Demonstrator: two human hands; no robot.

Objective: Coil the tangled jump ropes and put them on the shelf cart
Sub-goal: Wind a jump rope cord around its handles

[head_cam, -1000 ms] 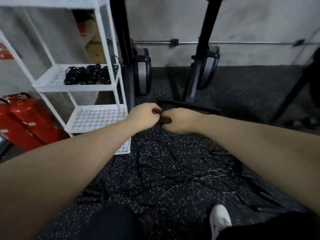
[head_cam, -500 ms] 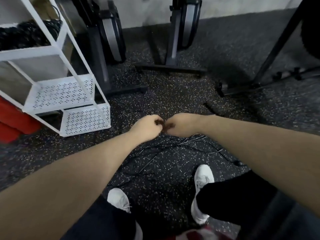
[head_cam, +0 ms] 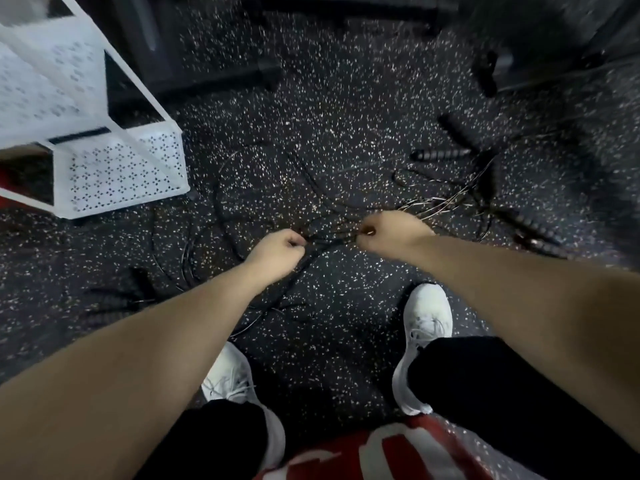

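speckled black gym floor (head_cam: 346, 109), white shelf cart (head_cam: 114, 168) off left; left hand (head_cam: 277, 252) and right hand (head_cam: 391, 233) both pinching tangled jump ropes (head_cam: 329, 239).

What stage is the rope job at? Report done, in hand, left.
Done: nothing visibly coiled; the cart's shelves in view show no ropes. In hand: left hand and right hand grip one cord between them. Left: the tangle and handles lie on the floor.
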